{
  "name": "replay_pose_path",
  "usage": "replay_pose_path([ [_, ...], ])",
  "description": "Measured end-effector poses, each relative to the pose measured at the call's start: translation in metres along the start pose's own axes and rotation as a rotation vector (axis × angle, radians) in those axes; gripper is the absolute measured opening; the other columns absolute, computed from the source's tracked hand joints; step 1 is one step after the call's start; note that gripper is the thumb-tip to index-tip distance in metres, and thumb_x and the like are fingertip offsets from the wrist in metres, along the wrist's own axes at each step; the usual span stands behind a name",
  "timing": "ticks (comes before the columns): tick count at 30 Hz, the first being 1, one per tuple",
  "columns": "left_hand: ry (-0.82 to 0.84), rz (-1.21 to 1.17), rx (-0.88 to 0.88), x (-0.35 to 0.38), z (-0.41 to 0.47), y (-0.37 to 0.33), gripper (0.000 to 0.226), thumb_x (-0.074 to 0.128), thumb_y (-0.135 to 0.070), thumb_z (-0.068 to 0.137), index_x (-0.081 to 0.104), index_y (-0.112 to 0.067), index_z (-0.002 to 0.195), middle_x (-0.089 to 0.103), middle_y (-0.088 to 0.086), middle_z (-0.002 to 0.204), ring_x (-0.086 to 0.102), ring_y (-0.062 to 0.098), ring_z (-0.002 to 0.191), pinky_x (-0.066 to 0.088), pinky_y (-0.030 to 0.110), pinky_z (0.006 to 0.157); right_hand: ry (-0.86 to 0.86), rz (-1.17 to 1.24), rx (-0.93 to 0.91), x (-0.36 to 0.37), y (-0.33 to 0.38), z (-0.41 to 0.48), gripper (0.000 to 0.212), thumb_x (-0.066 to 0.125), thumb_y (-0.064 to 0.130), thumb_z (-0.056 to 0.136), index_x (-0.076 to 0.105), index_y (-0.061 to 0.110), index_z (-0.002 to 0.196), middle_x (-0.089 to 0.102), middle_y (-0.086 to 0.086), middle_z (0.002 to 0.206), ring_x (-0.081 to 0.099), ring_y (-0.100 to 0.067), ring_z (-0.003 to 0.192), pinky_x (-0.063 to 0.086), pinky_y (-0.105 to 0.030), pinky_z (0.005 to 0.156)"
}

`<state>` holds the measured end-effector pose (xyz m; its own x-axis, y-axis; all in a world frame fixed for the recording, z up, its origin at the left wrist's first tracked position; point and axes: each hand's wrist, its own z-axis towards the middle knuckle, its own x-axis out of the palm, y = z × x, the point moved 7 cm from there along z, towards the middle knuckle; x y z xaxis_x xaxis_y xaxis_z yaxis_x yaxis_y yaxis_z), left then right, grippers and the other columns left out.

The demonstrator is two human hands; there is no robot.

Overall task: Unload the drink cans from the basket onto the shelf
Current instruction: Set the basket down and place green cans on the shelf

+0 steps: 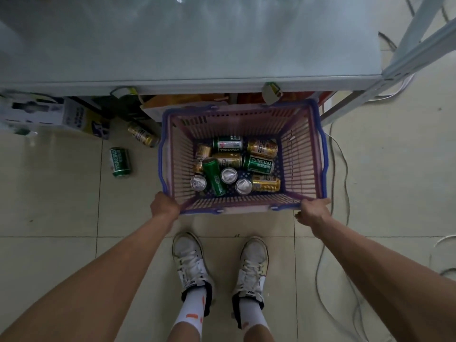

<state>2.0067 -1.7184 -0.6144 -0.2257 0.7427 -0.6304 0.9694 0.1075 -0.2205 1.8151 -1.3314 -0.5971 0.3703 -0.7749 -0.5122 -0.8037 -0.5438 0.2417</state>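
The pink slatted plastic basket with blue rim (pixel 306 149) stood on the pale tiled floor (pixel 61 213), its far end against the light grey metal shelf (pixel 192 53). The left hand (pixel 164 206) gripped the near left corner, fingers curled over the rim and pressed onto it. The right hand (pixel 313 209) held the near right corner the same way, thumb on the outside. The green and gold drink cans (pixel 237 164) lay jumbled on the basket's bottom, some upright, most on their sides. A green can (pixel 120 162) and a gold can (pixel 142 134) lay on the floor left of the basket. White sneakers (pixel 191 260) stood just behind it.
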Motion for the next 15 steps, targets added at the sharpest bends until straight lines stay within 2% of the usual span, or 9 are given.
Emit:
replay_pose_path([
  [2,-0.005,-0.005,0.046,-0.01,0.006,-0.008,0.032,0.054,-0.018,0.101,0.058,0.003,0.125,0.064,0.027,0.125,0.066,0.043,0.107,0.059,0.051,0.088,0.013,-0.054,-0.016,0.004,0.003,0.002,0.076,0.053,0.021,0.104,0.004,0.017,0.162,0.061,-0.025,0.128,0.068,-0.028,0.084,0.062,-0.041,0.079],
  [4,0.017,-0.044,0.054,-0.019,0.009,-0.013,0.03,0.052,-0.022,0.103,0.063,0.0,0.12,0.067,0.024,0.119,0.07,0.042,0.097,0.063,0.047,0.074,0.021,-0.114,-0.037,0.006,0.005,0.002,0.077,0.052,0.024,0.105,0.003,0.014,0.163,0.056,-0.026,0.137,0.068,-0.036,0.104,0.058,-0.049,0.096],
  [6,0.063,-0.073,0.051,-0.026,0.012,-0.014,0.031,0.054,-0.026,0.104,0.063,-0.004,0.123,0.067,0.019,0.121,0.069,0.04,0.098,0.064,0.044,0.069,0.05,-0.112,-0.027,0.011,0.007,0.0,0.079,0.051,0.026,0.106,0.0,0.013,0.163,0.05,-0.025,0.145,0.065,-0.037,0.111,0.055,-0.049,0.1],
  [8,0.114,-0.017,0.049,-0.031,0.012,-0.017,0.036,0.057,-0.03,0.102,0.058,-0.005,0.127,0.063,0.015,0.124,0.066,0.038,0.105,0.062,0.048,0.08,0.048,-0.187,-0.005,0.014,0.012,-0.006,0.083,0.054,0.03,0.105,-0.001,0.007,0.163,0.046,-0.026,0.149,0.061,-0.04,0.119,0.054,-0.05,0.102],
  [10,0.08,0.139,0.041,-0.038,0.009,-0.022,0.05,0.056,-0.031,0.101,0.048,0.0,0.139,0.055,0.019,0.138,0.058,0.04,0.119,0.055,0.048,0.096,-0.067,-0.462,-0.014,0.013,0.026,-0.015,0.095,0.063,0.041,0.098,0.005,0.001,0.162,0.041,-0.028,0.15,0.053,-0.041,0.13,0.049,-0.05,0.108],
  [12,-0.086,0.213,0.076,-0.047,0.0,-0.035,0.064,0.054,-0.027,0.1,0.029,0.001,0.152,0.036,0.027,0.153,0.045,0.043,0.133,0.046,0.048,0.107,-0.269,-0.788,-0.16,0.016,0.06,-0.033,0.098,0.075,0.05,0.085,0.025,0.001,0.154,0.039,-0.027,0.147,0.046,-0.039,0.131,0.044,-0.048,0.11],
  [14,-0.186,0.198,0.289,-0.044,-0.012,-0.062,0.055,0.053,-0.018,0.098,0.033,0.001,0.145,0.04,0.026,0.143,0.051,0.044,0.121,0.049,0.047,0.092,-0.342,-0.917,-0.425,0.04,0.097,-0.046,0.078,0.078,0.043,0.082,0.04,0.007,0.14,0.041,-0.024,0.141,0.047,-0.037,0.126,0.044,-0.047,0.107],
  [15,-0.148,0.217,0.418,-0.033,-0.016,-0.076,0.042,0.052,-0.014,0.098,0.04,-0.001,0.135,0.045,0.023,0.134,0.056,0.041,0.108,0.049,0.043,0.081,-0.285,-0.915,-0.517,0.057,0.109,-0.046,0.068,0.077,0.035,0.084,0.043,0.01,0.137,0.042,-0.023,0.14,0.049,-0.037,0.124,0.046,-0.048,0.105],
])
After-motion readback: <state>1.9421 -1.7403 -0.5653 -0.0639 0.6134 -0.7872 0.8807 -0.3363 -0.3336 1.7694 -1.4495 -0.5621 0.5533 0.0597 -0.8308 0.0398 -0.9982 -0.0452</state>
